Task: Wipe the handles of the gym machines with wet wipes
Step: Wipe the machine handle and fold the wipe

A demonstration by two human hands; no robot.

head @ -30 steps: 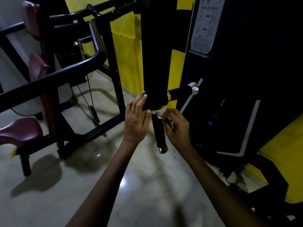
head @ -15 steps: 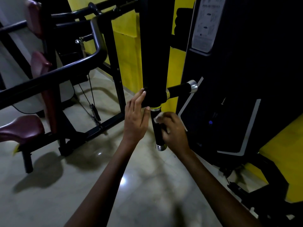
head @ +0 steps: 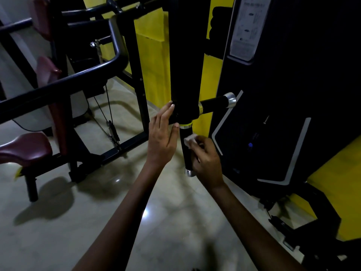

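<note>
Dim gym, glossy floor, yellow wall behind black machine column. Head view: left hand, fingers straight, pressed flat against column base. Right hand curled round vertical handle, pinching white wet wipe against it, below yellow ring. Horizontal handle juts right, untouched. Maroon seat at left.

We're looking at the upright post standing centre frame, with one handle hanging straight down from its foot and another handle sticking out to the right. The left hand is resting against the post's left side. The right hand is sitting right of the hanging handle, pressing the wipe on it. A padded seat is lying far left, and the weight-stack housing is standing right, probably just behind.
</note>
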